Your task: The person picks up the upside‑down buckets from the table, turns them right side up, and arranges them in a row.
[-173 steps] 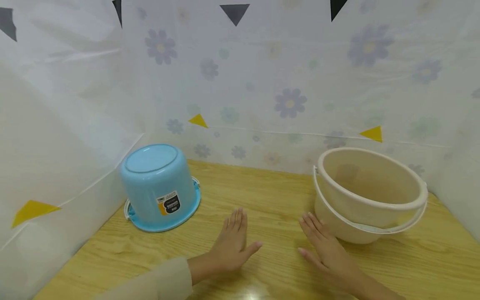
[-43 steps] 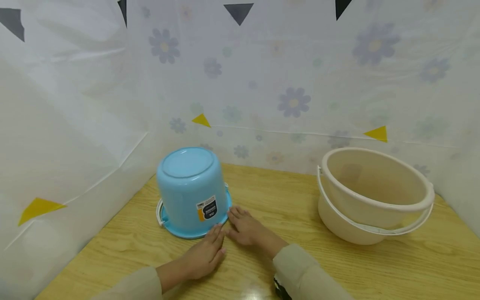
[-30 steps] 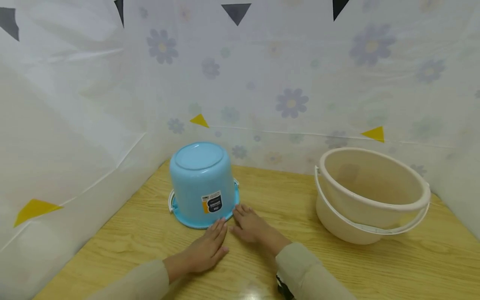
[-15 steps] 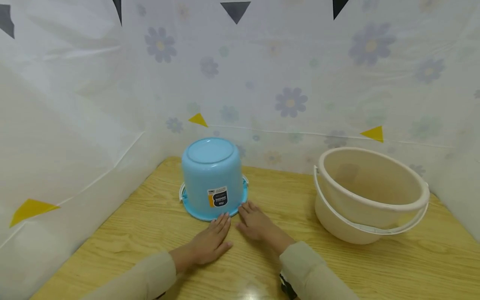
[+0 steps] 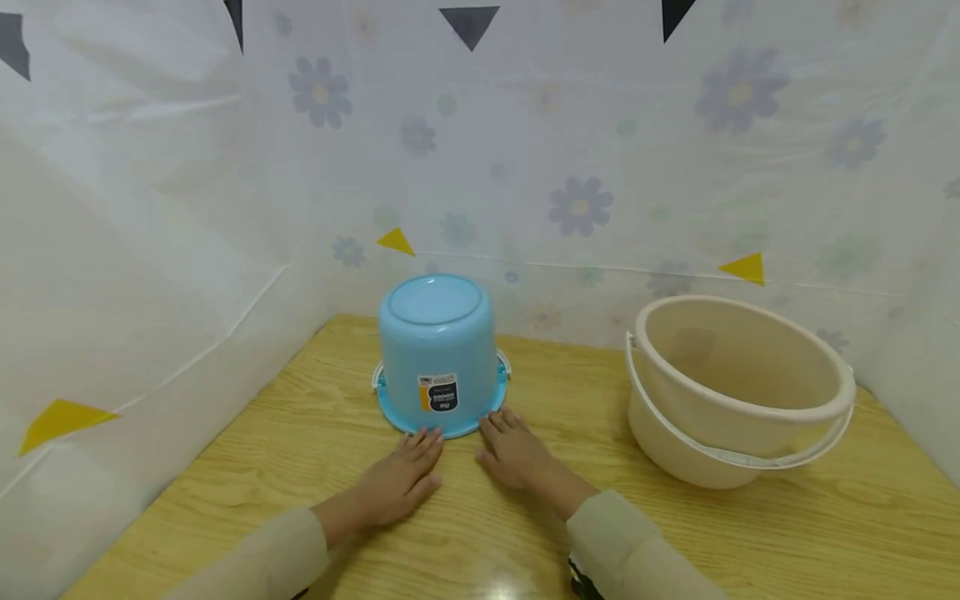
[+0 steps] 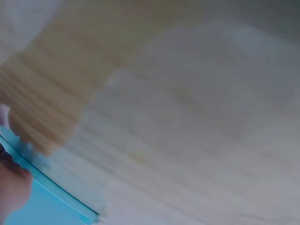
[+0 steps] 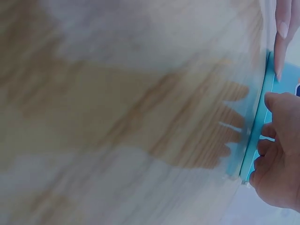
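Note:
A light blue bucket (image 5: pixel 437 346) stands upside down near the middle of the table, a label on its side and its handle down by the rim. My left hand (image 5: pixel 393 483) has its fingers straight, with the tips at the near edge of the rim. Against the front right of that rim, my right hand (image 5: pixel 519 454) lies with extended fingers and its thumb toward the left hand. In the right wrist view, the blue rim (image 7: pixel 257 126) runs right beside the right hand (image 7: pixel 281 145). Only part of the left hand (image 6: pixel 14 187) shows in the left wrist view, overlapping the blue bucket (image 6: pixel 47 206).
An upright cream bucket (image 5: pixel 712 442), its white handle hanging at the front, stands at the right of the wood-grain table (image 5: pixel 465 558). White sheeting with a flower print (image 5: pixel 581 206) encloses the back and sides. Yellow triangles (image 5: pixel 742 268) mark it.
The blue bucket has slid right and away from the left side, upside down throughout, both hands following at its rim. Lately the left hand has shifted slightly left. The cream bucket stays put.

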Demonstrator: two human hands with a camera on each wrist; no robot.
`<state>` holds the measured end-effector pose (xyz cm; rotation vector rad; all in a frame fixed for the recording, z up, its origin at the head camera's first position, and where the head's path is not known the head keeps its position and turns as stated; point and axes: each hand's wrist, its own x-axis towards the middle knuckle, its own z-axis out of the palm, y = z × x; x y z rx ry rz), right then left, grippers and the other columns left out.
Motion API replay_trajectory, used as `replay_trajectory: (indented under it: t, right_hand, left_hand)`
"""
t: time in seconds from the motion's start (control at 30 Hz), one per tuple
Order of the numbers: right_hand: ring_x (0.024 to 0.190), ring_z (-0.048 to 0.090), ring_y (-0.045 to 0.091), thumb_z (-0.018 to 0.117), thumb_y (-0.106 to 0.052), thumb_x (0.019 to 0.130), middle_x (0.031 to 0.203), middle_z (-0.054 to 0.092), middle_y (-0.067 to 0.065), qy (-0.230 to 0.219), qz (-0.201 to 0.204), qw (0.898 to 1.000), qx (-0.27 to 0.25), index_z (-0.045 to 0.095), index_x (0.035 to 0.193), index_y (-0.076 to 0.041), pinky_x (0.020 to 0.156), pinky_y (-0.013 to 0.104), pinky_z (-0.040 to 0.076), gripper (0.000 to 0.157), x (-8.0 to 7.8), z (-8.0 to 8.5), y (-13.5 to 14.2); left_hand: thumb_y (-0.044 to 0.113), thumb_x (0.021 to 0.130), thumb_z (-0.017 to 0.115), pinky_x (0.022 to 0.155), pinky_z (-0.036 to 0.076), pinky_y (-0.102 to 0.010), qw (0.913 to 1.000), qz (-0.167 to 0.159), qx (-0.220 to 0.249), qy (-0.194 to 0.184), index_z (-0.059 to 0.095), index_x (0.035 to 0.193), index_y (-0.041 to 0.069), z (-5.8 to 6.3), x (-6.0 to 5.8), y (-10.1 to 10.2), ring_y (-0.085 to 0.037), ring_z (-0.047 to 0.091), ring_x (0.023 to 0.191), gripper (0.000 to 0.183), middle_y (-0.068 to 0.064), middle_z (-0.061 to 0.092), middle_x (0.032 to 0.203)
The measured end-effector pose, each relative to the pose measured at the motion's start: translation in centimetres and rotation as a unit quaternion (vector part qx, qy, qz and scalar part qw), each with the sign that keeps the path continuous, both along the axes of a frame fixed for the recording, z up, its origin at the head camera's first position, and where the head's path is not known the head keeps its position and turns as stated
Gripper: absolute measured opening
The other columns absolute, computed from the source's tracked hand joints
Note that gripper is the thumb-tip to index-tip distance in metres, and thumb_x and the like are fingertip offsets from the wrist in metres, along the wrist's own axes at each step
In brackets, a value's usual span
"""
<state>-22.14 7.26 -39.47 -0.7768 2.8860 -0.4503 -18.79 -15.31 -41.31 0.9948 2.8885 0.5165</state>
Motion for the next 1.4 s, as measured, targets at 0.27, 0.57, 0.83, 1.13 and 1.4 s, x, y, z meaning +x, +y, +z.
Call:
replay_trajectory:
  t: [0.27, 0.57, 0.83, 1.13, 1.4]
  right_hand:
    - [0.141, 0.018, 0.039, 0.045, -0.031, 0.098, 0.149, 0.026, 0.024, -0.021, -0.012, 1.0, -0.004, 0.032, 0.14, 0.007, 0.116, 0.047, 0.017, 0.059, -0.4, 0.1, 0.2]
    - [0.141, 0.013, 0.041, 0.044, -0.034, 0.098, 0.151, 0.02, 0.025, -0.037, -0.045, 0.998, -0.01, 0.026, 0.143, 0.007, 0.116, 0.049, 0.014, 0.064, -1.5, -0.5, 1.0]
    - [0.142, 0.012, 0.039, 0.045, -0.035, 0.097, 0.152, 0.018, 0.023, -0.045, -0.046, 0.998, 0.001, 0.024, 0.144, 0.006, 0.116, 0.05, 0.014, 0.066, -2.0, -0.4, 0.9]
    - [0.143, 0.01, 0.038, 0.044, -0.038, 0.097, 0.153, 0.015, 0.023, -0.054, -0.05, 0.997, 0.022, 0.025, 0.143, 0.007, 0.117, 0.048, 0.013, 0.067, -2.3, -0.2, 0.6]
    - [0.143, 0.011, 0.038, 0.044, -0.038, 0.097, 0.153, 0.016, 0.024, -0.056, -0.033, 0.997, 0.036, 0.026, 0.142, 0.008, 0.116, 0.049, 0.014, 0.067, -1.9, 0.3, 1.2]
  left_hand:
    - [0.025, 0.099, 0.04, 0.112, 0.019, -0.056, 0.9955, 0.092, 0.019, 0.005, 0.031, 0.137, -0.014, 0.1, -0.6, -2.0, -0.045, 0.023, 0.137, 0.055, -0.032, 0.025, 0.146]
    - [0.03, 0.1, 0.037, 0.114, 0.014, -0.055, 0.9897, 0.142, -0.008, -0.013, 0.018, 0.14, -0.016, 0.6, -2.5, -3.2, -0.045, 0.011, 0.14, 0.064, -0.033, 0.011, 0.15]
    - [0.035, 0.1, 0.036, 0.114, 0.013, -0.056, 0.9871, 0.156, -0.006, -0.035, 0.015, 0.142, -0.014, 0.8, -3.2, -2.9, -0.046, 0.008, 0.14, 0.068, -0.03, 0.006, 0.151]
    - [0.038, 0.1, 0.034, 0.114, 0.012, -0.057, 0.9848, 0.163, -0.004, -0.059, 0.017, 0.141, -0.014, 0.8, -3.3, -3.2, -0.047, 0.006, 0.14, 0.069, -0.032, 0.008, 0.15]
    - [0.039, 0.1, 0.034, 0.114, 0.01, -0.056, 0.9854, 0.154, -0.003, -0.072, 0.016, 0.141, -0.015, 1.0, -3.6, -3.1, -0.046, 0.005, 0.14, 0.07, -0.032, 0.007, 0.15]
